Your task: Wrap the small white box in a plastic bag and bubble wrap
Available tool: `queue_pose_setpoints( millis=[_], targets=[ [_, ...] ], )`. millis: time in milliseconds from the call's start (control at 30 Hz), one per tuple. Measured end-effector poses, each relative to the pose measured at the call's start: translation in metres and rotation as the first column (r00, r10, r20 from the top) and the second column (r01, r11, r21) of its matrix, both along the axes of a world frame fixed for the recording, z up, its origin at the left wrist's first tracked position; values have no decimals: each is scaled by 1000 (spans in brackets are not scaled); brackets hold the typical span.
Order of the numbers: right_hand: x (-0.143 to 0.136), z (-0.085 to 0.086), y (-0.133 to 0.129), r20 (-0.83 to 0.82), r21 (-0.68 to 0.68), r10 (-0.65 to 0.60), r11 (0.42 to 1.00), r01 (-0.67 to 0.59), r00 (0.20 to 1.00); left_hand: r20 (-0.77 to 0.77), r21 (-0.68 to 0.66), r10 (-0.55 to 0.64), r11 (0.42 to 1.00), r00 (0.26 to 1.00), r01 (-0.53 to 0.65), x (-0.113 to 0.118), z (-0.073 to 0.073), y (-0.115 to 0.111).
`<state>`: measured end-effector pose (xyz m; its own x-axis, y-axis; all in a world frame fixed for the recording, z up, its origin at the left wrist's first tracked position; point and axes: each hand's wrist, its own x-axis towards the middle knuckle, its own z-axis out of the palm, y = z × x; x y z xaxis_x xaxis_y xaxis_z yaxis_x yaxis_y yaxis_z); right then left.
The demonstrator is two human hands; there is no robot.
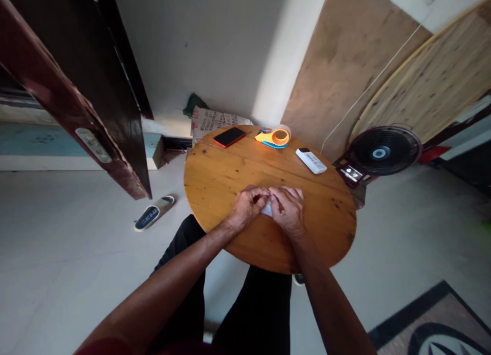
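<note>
Both hands meet near the middle of a round wooden table (215,191), over a small whitish piece, paper-like (267,208). Most of that piece is hidden under the fingers. My left hand (247,206) has its thumb and fingers pinched together at the piece's far left edge. Beside it, my right hand (288,206) has its thumb and index finger closed at the right edge, its other fingers curled toward the tabletop. Farther back on the table lie an orange tape dispenser (273,136), a dark phone with a red edge (229,136) and a white remote-like device (311,161).
A black fan (383,150) stands right of the table, with a white cord (368,89) running up the wall. A printed cardboard piece (215,119) is behind the table. To the left are a door edge (76,99) and a slipper (153,213) on the floor.
</note>
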<state>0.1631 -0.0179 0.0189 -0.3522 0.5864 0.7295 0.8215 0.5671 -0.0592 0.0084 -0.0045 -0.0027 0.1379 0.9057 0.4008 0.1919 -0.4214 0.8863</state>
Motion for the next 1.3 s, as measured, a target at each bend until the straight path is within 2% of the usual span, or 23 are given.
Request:
queue_pose_setpoints(
  millis=[333,600,767,1000,1300],
  targets=[
    [1,1,-1,-1,-1,-21,1000,21,1000,-6,9,-2,1000,1000,2,0,-1,0],
    [0,-1,0,-51,2,30,1000,-29,998,25,6,-8,1000,1000,7,1,-4,2],
    [2,-1,1,-93,0,-19,1000,20,995,36,-16,-44,999,998,44,0,-3,1],
    [16,-6,7,-272,2,-142,989,148,952,82,-46,-20,999,996,24,2,-5,0],
    [17,-8,10,-269,-6,-132,991,136,954,83,-23,-4,1000,997,6,1,-8,-1]
  ],
)
